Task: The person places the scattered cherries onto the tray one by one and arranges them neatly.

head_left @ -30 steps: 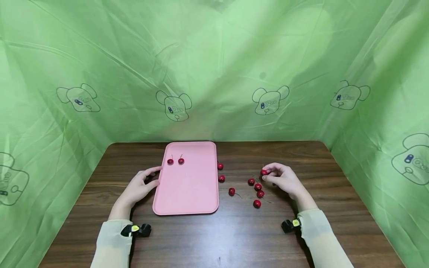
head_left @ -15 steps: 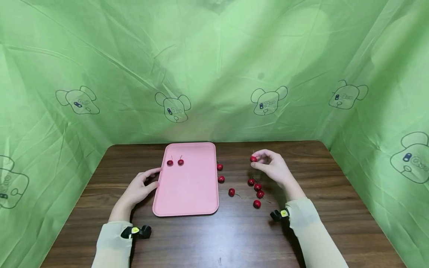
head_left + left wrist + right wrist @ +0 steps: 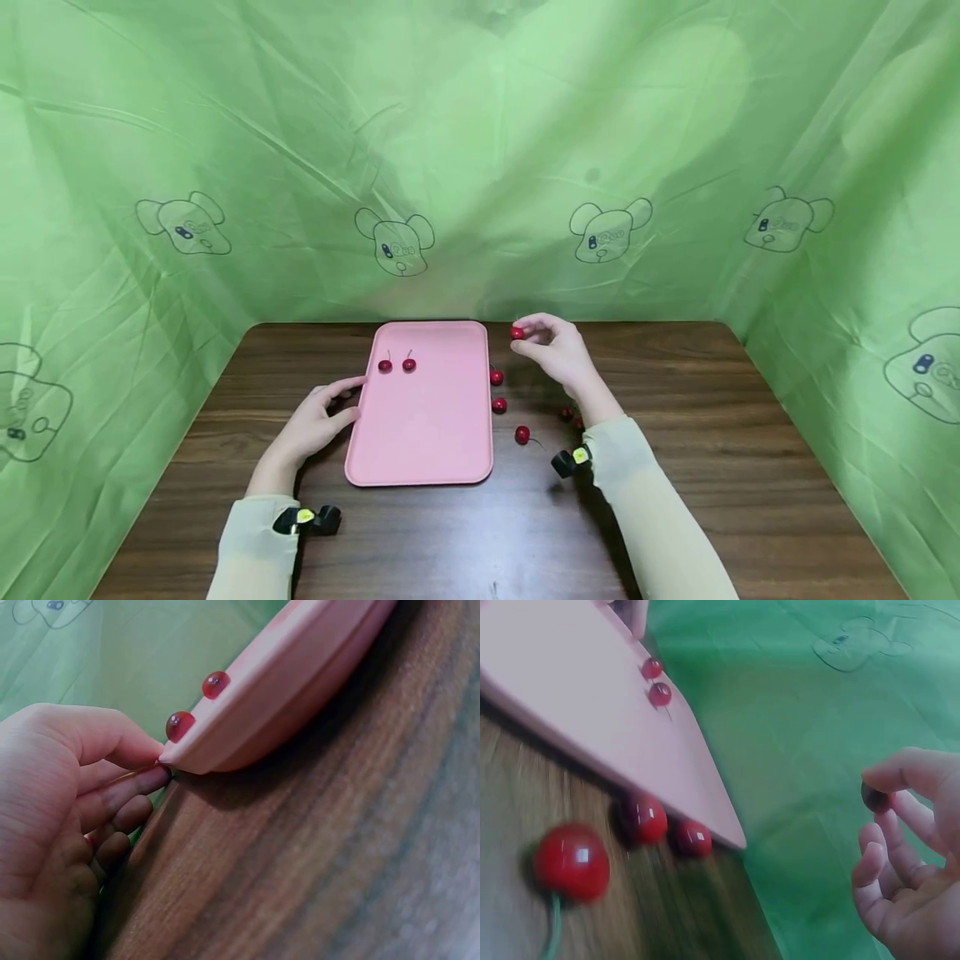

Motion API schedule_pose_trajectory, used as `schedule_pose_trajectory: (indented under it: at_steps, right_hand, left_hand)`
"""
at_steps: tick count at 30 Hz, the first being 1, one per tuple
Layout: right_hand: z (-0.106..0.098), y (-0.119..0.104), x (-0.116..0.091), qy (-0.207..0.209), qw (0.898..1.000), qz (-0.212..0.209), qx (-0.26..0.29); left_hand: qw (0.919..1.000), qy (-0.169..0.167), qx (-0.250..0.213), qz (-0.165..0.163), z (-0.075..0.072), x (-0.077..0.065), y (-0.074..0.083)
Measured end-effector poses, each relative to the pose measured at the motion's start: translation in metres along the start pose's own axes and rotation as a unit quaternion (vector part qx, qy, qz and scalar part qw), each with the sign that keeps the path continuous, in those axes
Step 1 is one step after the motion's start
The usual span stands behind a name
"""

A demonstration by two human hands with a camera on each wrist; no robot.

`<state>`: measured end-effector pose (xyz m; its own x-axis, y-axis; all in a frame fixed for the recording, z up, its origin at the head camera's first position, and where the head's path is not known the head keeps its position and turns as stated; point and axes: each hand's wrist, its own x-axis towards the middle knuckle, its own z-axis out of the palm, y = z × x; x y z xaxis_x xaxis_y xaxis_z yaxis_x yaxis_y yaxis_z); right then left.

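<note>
A pink tray [image 3: 420, 433] lies on the dark wooden table. Two red cherries with stems, one of them this cherry [image 3: 408, 365], sit near its far left corner. At the tray's left edge, the left hand [image 3: 318, 421] touches the rim with thumb and forefinger set apart, seen close in the left wrist view. Between thumb and fingertips the right hand [image 3: 553, 346] pinches a cherry [image 3: 517, 332], held above the table just past the tray's far right corner. In the right wrist view this held cherry [image 3: 874, 797] looks dark, partly covered by the thumb.
Two cherries lie against the tray's right side, including this cherry [image 3: 498, 405]. Another cherry [image 3: 522, 434] lies nearer, its stem to the right. More cherries [image 3: 567, 412] are partly hidden under the right forearm. Green curtain [image 3: 480, 167] surrounds the table's back and sides.
The right hand has carried its cherry left and away from the body, from the loose cherries toward the tray's far right corner. The left hand has stayed at the rim.
</note>
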<state>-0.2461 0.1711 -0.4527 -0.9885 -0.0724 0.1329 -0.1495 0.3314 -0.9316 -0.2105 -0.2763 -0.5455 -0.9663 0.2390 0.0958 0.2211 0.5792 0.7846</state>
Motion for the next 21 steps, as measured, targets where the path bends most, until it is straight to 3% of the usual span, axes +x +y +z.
schedule_pose_trajectory:
  at_steps: [17, 21]
  right_hand:
    - [0.073, -0.013, 0.031, -0.023, 1.000, -0.002, 0.009]
    - [0.090, -0.013, 0.034, -0.046, 0.999, 0.001, -0.009]
  left_hand:
    - [0.9999, -0.004, 0.000, -0.010, -0.001, 0.000, -0.001]
    - [0.9999, -0.006, -0.003, -0.011, -0.002, 0.000, 0.002]
